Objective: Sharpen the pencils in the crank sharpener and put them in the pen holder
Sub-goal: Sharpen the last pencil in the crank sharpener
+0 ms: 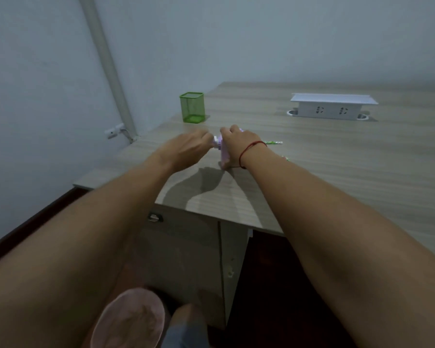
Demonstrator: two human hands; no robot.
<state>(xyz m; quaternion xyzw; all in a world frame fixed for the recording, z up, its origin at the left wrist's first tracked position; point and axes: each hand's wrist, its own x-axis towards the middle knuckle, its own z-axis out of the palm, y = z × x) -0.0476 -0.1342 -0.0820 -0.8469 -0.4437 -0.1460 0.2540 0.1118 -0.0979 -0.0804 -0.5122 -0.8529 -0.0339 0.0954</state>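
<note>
A small lilac crank sharpener (pixel 223 151) stands on the wooden desk (pixel 337 159), mostly hidden by my hands. My right hand (pixel 239 144) lies over its top and grips the body. My left hand (pixel 186 149) is closed at the sharpener's left end, on its white part. A green-patterned pencil (pixel 274 142) sticks out to the right from behind my right hand. The tip of another green pencil (pixel 285 158) shows beside my right wrist. The green mesh pen holder (pixel 192 107) stands behind my hands near the desk's left corner and looks empty.
A white socket box (pixel 333 106) sits at the back right of the desk. The desk's left and front edges run close to my forearms, with a cabinet (pixel 186 247) below. A white pipe (pixel 106 64) runs down the wall at the left.
</note>
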